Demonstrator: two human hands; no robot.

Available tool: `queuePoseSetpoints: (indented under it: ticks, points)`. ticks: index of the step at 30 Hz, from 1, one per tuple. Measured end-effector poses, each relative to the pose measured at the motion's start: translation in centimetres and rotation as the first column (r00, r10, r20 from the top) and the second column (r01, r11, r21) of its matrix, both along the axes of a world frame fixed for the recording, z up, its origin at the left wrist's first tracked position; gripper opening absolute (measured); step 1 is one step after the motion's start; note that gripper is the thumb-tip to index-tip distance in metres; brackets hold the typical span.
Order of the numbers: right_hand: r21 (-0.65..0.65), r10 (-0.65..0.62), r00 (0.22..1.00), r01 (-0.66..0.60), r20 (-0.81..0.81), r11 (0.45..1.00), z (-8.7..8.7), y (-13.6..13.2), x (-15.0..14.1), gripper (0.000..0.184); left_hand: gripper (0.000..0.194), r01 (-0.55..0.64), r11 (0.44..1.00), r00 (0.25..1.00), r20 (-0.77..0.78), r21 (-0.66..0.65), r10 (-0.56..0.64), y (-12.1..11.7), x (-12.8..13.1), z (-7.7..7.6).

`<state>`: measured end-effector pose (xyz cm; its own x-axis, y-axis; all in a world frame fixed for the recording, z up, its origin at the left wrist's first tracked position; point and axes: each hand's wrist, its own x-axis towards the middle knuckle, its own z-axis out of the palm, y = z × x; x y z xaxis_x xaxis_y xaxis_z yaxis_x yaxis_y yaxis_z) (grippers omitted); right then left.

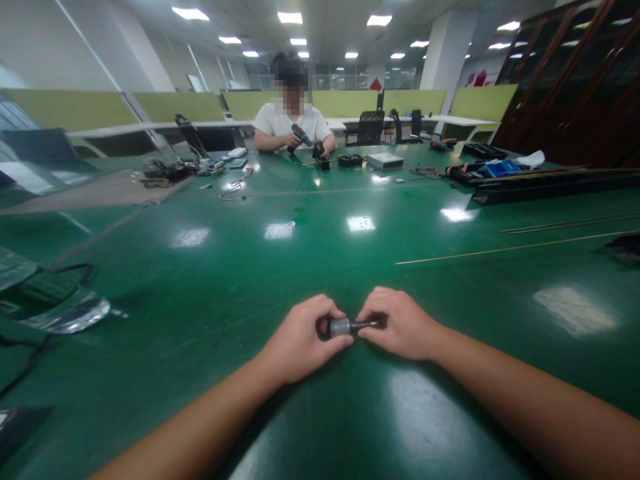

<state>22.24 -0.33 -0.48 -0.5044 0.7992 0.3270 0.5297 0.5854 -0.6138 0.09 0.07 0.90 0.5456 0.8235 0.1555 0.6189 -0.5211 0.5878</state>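
Low over the green tabletop, my two hands meet around a small cylindrical tool (341, 327). It has a grey collar, a dark body and a thin dark shaft (364, 325) pointing right, somewhat like a screwdriver or a chuck with a bit; its exact kind I cannot tell. My left hand (305, 337) is closed round the dark left end and collar, thumb below and fingers above. My right hand (397, 323) is closed at the shaft's right end, its thumb and forefinger around the tip. My palms hide both ends of the tool.
Across the green table (225, 267), a person (293, 127) in a white shirt holds a power drill (301, 134) by a black part. Thin brass-coloured rods (500, 251) and tools lie right. Clear plastic packaging (65, 310) is left; electronic parts (167, 170) sit far left.
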Motion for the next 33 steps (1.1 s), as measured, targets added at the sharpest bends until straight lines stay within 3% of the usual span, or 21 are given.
queuePoseSetpoints:
  ticks: [33]
  points:
    - [0.007, 0.021, 0.999, -0.021, 0.029, 1.0, -0.1, 0.7, 1.0, 0.01, 0.022, 0.008, 0.999, 1.0, 0.0, -0.031, -0.008, 0.3, -0.1, -0.3]
